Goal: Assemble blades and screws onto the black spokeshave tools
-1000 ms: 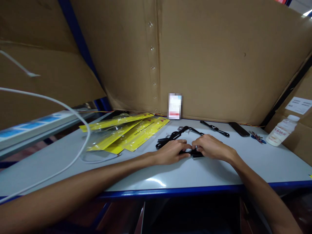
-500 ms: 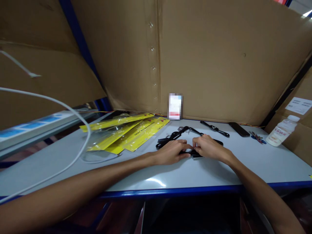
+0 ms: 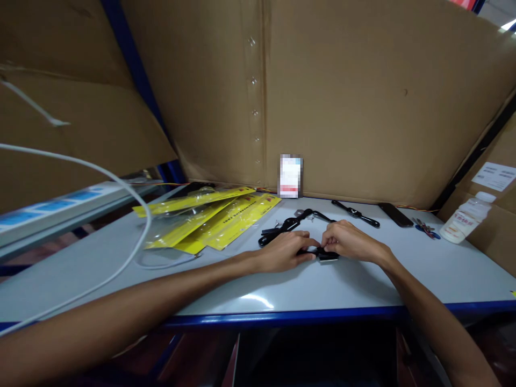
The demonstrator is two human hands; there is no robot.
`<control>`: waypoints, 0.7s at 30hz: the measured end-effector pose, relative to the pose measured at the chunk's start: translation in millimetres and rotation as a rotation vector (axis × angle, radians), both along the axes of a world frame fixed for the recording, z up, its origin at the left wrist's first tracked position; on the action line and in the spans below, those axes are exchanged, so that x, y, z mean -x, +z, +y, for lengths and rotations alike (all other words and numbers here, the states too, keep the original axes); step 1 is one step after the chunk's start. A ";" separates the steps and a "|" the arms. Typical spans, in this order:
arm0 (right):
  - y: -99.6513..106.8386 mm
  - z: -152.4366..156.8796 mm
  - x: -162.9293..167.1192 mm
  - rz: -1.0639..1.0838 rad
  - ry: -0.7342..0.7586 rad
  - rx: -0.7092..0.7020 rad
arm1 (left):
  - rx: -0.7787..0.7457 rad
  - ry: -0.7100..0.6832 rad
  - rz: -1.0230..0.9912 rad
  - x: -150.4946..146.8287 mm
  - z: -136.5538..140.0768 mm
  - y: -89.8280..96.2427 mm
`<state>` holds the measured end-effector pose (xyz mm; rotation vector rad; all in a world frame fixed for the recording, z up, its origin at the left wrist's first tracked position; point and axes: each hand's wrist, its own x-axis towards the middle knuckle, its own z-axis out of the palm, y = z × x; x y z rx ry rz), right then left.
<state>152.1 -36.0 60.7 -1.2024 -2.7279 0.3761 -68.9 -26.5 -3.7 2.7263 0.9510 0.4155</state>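
A black hand tool lies flat on the grey table under my hands, its short head (image 3: 328, 257) showing a pale, metal-looking lower edge. My left hand (image 3: 284, 251) is closed over its handle, with the index finger and thumb reaching toward the head. My right hand (image 3: 347, 240) has its fingers pinched together on top of the head; whatever is between them is too small to make out. Just behind my left hand rests a second black tool (image 3: 288, 226) with a slotted middle. A bent black bar (image 3: 320, 215) lies close by, with small metal pieces (image 3: 310, 217).
Yellow clear-fronted packages (image 3: 226, 223) are piled at the left beside a white cable (image 3: 147, 215). Along the back are a propped phone (image 3: 289, 176), another black tool (image 3: 355, 213) and a dark flat case (image 3: 395, 214). Keys (image 3: 426, 228) and a white bottle (image 3: 467, 217) stand right.
My right hand has shifted slightly right, with its fingers still pinched, and more of the tool's head shows below it. My left hand has stayed in place.
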 end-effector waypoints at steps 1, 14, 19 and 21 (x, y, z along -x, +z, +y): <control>-1.2 0.1 0.6 -0.009 0.014 -0.039 | 0.002 0.001 0.000 -0.2 0.1 -0.3; -5.2 3.3 6.4 0.076 -0.103 0.111 | -0.009 0.002 0.001 0.9 0.5 -1.8; 0.2 5.6 -2.4 0.023 -0.027 0.084 | -0.005 -0.004 -0.009 -0.3 -0.1 0.4; -3.2 5.1 -0.3 -0.010 -0.025 -0.002 | -0.009 -0.007 -0.015 -0.3 0.3 -0.1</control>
